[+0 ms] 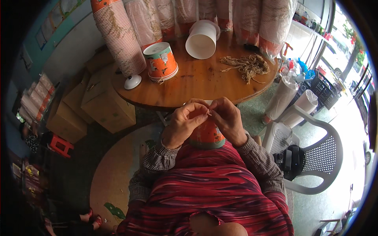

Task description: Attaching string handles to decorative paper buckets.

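In front of my body, an orange and green paper bucket (207, 135) sits at my lap, partly covered by my hands. My left hand (185, 120) and my right hand (228, 120) meet above it, fingertips pinched together. A short, pale end of string (209, 113) shows between them; the rest of it is hidden by the fingers. On the wooden table (197, 88) ahead lies a loose bundle of tan strings (250, 67). To its left stand an orange and green bucket stack (162, 63) and a white lid-like knob (132, 82).
A white bucket (201, 41) lies on its side at the table's back. Tall wrapped stacks of buckets (120, 37) line the far edge. Cardboard boxes (108, 98) are on the left floor; a grey plastic chair (319, 153) holding a black object stands right.
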Motion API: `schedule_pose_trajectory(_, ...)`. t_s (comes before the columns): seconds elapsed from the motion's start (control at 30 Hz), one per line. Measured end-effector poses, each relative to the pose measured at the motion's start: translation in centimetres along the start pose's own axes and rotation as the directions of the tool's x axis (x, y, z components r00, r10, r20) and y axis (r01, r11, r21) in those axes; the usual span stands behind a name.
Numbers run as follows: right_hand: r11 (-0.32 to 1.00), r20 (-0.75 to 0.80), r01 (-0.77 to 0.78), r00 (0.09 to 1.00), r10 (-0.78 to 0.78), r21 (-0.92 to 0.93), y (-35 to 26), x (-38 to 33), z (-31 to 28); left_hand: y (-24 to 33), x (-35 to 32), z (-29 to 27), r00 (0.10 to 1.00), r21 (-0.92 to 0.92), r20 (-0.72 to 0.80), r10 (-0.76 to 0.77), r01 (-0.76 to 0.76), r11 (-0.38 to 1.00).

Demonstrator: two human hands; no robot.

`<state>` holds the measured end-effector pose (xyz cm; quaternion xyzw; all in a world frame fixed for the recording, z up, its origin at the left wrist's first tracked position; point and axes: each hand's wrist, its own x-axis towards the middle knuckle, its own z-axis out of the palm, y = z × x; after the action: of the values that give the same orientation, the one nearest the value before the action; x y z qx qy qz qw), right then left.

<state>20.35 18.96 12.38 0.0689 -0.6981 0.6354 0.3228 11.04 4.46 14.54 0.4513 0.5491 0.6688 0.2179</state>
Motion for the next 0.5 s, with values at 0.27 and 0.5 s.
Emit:
schedule_pose_trajectory(0.27,0.962,0.016,0.154,0.988,-0.155,-0.226,-0.34,-0.25,0.03,-0.72,-0.07,0.39,0.993,-0.104,-0.118,0.008,-0.02,0.994)
schedule_pose_trajectory(0.5,0.934,0.022,0.189,0.981,-0.191,-0.303,-0.35,-0.34,-0.36,-0.74,-0.18,0.52,0.99,-0.173,-0.129,-0.054,0.031,0.984)
